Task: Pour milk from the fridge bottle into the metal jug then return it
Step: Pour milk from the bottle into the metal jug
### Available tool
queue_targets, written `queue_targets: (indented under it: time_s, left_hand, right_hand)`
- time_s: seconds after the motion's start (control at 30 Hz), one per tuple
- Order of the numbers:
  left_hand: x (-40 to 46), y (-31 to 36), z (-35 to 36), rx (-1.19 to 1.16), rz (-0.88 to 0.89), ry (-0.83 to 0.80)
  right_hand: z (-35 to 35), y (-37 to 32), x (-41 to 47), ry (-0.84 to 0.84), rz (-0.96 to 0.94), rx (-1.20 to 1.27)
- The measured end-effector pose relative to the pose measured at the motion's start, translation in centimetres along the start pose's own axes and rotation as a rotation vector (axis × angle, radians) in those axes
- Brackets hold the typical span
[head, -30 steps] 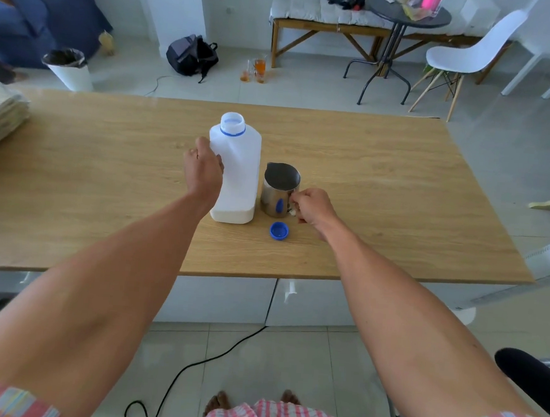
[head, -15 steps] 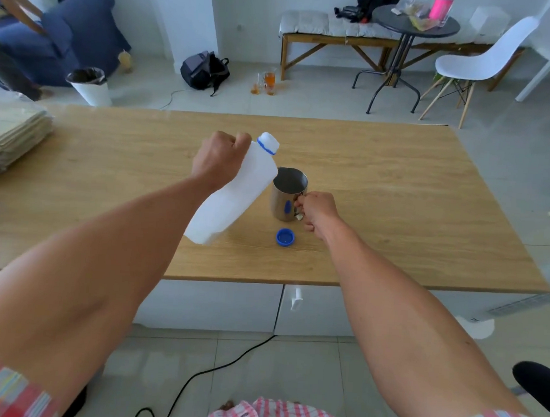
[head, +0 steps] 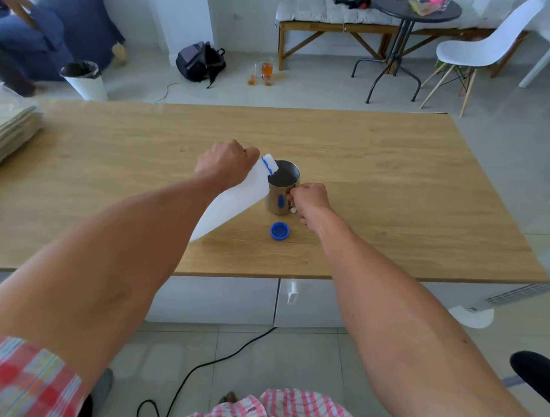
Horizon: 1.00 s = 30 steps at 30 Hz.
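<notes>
While the blue cap (head: 279, 231) lies nearest me on the bench (head: 398, 197), at 6 o'clock of the metal jug (head: 281, 189), my right hand (head: 310, 199) is clamped on its handle. Left hand (head: 226, 164), wrapped around the tilted milk bottle (head: 235, 202), should tip slowly, mouth over the rim.

My left hand (head: 226, 166) hides the top of the bottle (head: 231, 202). I can't see any milk in the jug (head: 281, 189). My right hand (head: 308, 199) covers its handle.
</notes>
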<state>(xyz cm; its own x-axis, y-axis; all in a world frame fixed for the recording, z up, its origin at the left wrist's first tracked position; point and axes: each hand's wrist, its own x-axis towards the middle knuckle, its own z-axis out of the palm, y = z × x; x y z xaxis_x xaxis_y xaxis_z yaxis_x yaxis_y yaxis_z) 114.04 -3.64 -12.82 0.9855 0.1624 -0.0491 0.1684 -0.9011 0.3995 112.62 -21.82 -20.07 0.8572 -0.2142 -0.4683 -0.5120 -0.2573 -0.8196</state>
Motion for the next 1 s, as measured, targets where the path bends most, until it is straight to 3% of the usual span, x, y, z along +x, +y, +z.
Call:
queue_targets:
  time_s: [1.0]
  left_hand:
    - [0.2, 1.5, 1.1, 0.239, 0.066, -0.028]
  right_hand:
    - [-0.4, 0.4, -0.3, -0.021, -0.012, 0.018]
